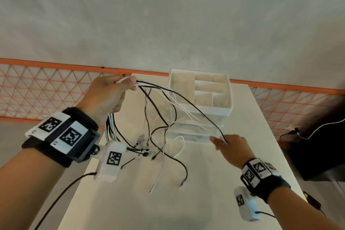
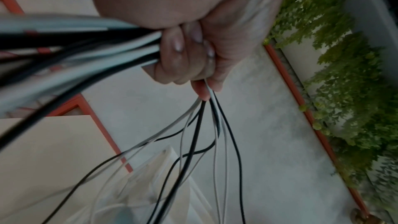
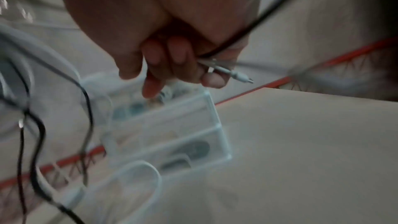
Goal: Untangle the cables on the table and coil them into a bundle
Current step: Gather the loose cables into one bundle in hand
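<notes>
Several thin black and white cables (image 1: 164, 110) hang in the air above the white table (image 1: 214, 192). My left hand (image 1: 110, 95) is raised at the left and grips a bunch of them, fingers curled tight round the strands (image 2: 150, 47). More strands fan out below its fingers (image 2: 204, 125). Lower at the right, my right hand (image 1: 231, 147) pinches the far ends of the cables; a white plug (image 3: 239, 76) and a black cable (image 3: 237, 40) stick out of its fingers. Loose ends with connectors (image 1: 143, 145) dangle between the hands toward the table.
A white compartment organizer (image 1: 203, 91) on clear drawers stands at the table's far side, just behind the cables. An orange mesh fence (image 1: 43, 87) runs behind the table. A black box (image 1: 317, 151) with its own cables sits off the table at the right.
</notes>
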{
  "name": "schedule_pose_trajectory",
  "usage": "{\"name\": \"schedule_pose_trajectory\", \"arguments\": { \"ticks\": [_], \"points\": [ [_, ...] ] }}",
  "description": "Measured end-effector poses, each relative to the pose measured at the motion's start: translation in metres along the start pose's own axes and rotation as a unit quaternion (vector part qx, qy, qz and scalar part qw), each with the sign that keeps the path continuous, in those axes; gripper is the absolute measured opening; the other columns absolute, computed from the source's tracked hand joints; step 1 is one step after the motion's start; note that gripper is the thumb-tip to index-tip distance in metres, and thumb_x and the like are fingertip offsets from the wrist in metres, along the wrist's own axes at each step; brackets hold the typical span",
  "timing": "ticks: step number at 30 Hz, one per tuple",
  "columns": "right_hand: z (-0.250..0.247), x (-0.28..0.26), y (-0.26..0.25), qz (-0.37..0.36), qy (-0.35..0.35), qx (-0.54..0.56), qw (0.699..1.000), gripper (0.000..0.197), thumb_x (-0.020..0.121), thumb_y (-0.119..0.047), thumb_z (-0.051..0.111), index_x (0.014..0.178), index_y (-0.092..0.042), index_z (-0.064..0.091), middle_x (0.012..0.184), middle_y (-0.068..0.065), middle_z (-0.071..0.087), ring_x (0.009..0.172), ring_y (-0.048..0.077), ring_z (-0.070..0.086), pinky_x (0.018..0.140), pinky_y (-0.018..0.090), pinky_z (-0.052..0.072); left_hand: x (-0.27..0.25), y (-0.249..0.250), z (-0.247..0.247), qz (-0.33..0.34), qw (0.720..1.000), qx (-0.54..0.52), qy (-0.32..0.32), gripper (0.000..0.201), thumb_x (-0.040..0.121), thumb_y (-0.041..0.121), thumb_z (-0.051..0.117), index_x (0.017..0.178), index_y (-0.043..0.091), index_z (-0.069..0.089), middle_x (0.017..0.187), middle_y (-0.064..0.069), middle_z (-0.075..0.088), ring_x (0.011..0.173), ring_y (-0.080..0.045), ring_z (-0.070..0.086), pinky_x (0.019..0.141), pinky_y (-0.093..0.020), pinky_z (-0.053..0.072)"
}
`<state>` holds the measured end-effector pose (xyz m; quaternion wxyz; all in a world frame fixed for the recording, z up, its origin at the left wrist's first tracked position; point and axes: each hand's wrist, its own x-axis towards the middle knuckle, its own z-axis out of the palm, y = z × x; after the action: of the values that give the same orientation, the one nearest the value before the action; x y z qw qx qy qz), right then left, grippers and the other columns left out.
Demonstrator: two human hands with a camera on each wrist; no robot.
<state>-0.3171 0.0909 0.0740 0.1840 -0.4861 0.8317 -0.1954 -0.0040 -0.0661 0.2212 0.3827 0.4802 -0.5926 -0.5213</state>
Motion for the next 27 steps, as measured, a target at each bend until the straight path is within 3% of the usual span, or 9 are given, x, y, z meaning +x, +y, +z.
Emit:
{"name": "schedule_pose_trajectory", "arguments": {
  "ticks": [4,7,10,13,16,19,20,24,27],
  "points": [
    [0.012,-0.002,0.006,0.004,-0.115,-0.022,0.993,0.052,0.073,-0.060,0.076,0.117,-0.036,0.061,0.114,-0.010,0.070,0.112,0.019,0.062,0.098,0.036,0.048,-0.007,0.013,-0.001,0.029,0.997,0.017,-0.063,0.031,0.092,0.034,0.065,0.087,0.004,0.068,0.048,0.003,0.024,0.042,-0.014,0.017,0.041,-0.019,0.017],
    [-0.014,-0.004,-0.035,-0.100,-0.064,0.133,0.984,0.067,0.064,-0.053,0.087,0.123,-0.036,0.059,0.124,-0.017,0.062,0.112,0.007,0.058,0.093,0.031,0.047,-0.011,0.017,0.004,0.031,0.995,0.034,-0.091,0.031,0.091,0.034,0.065,0.088,0.003,0.069,0.052,0.002,0.024,0.045,-0.015,0.018,0.044,-0.022,0.016],
    [-0.043,-0.007,-0.090,-0.194,0.011,0.278,0.941,0.046,0.073,-0.046,0.082,0.112,-0.030,0.065,0.116,-0.015,0.067,0.103,0.005,0.063,0.084,0.029,0.049,-0.013,0.017,0.010,0.040,0.990,0.042,-0.131,0.030,0.091,0.033,0.065,0.086,0.004,0.069,0.050,0.004,0.024,0.044,-0.014,0.017,0.044,-0.022,0.016],
    [-0.057,-0.002,-0.128,-0.250,0.075,0.279,0.924,0.036,0.081,-0.020,0.080,0.111,-0.030,0.062,0.110,-0.014,0.068,0.093,0.006,0.065,0.078,0.022,0.050,-0.015,0.018,0.014,0.061,0.978,0.053,-0.194,0.031,0.088,0.034,0.066,0.086,0.004,0.070,0.049,0.005,0.024,0.045,-0.014,0.016,0.044,-0.023,0.015],
    [-0.057,0.001,-0.148,-0.290,-0.019,0.199,0.936,0.043,0.082,-0.012,0.076,0.113,-0.038,0.061,0.098,-0.020,0.069,0.087,0.003,0.063,0.071,0.012,0.046,-0.019,0.020,0.017,0.094,0.962,0.074,-0.244,0.034,0.082,0.040,0.068,0.087,0.006,0.073,0.051,-0.001,0.029,0.044,-0.014,0.021,0.043,-0.020,0.022],
    [-0.039,0.007,-0.148,-0.258,-0.129,0.187,0.939,0.015,0.088,-0.027,0.067,0.100,-0.020,0.074,0.088,0.004,0.075,0.073,0.022,0.068,0.069,0.037,0.059,-0.023,0.021,0.017,0.127,0.952,0.086,-0.264,0.034,0.081,0.043,0.068,0.088,0.010,0.075,0.054,-0.006,0.030,0.044,-0.016,0.024,0.043,-0.020,0.025],
    [-0.031,0.010,-0.145,-0.238,-0.145,0.171,0.945,0.029,0.087,-0.039,0.062,0.094,-0.014,0.075,0.085,0.014,0.074,0.069,0.028,0.067,0.069,0.045,0.058,-0.024,0.021,0.016,0.132,0.954,0.085,-0.255,0.033,0.080,0.043,0.068,0.087,0.012,0.075,0.054,-0.007,0.029,0.045,-0.017,0.023,0.043,-0.020,0.024],
    [-0.006,0.020,-0.112,-0.210,-0.094,0.030,0.973,0.039,0.093,-0.037,0.058,0.070,-0.006,0.064,0.059,0.010,0.060,0.054,0.016,0.049,0.065,0.030,0.046,-0.022,0.021,0.009,0.138,0.958,0.119,-0.220,0.035,0.078,0.047,0.066,0.087,0.015,0.077,0.050,-0.006,0.031,0.044,-0.017,0.025,0.045,-0.024,0.023],
    [0.000,0.025,-0.085,-0.151,-0.075,-0.027,0.985,0.039,0.085,-0.042,0.053,0.066,-0.010,0.066,0.061,0.008,0.067,0.056,0.023,0.061,0.063,0.034,0.052,-0.023,0.014,0.008,0.137,0.958,0.164,-0.192,0.033,0.080,0.045,0.066,0.086,0.015,0.077,0.044,0.009,0.038,0.042,-0.007,0.031,0.045,-0.022,0.027]
  ]
}}
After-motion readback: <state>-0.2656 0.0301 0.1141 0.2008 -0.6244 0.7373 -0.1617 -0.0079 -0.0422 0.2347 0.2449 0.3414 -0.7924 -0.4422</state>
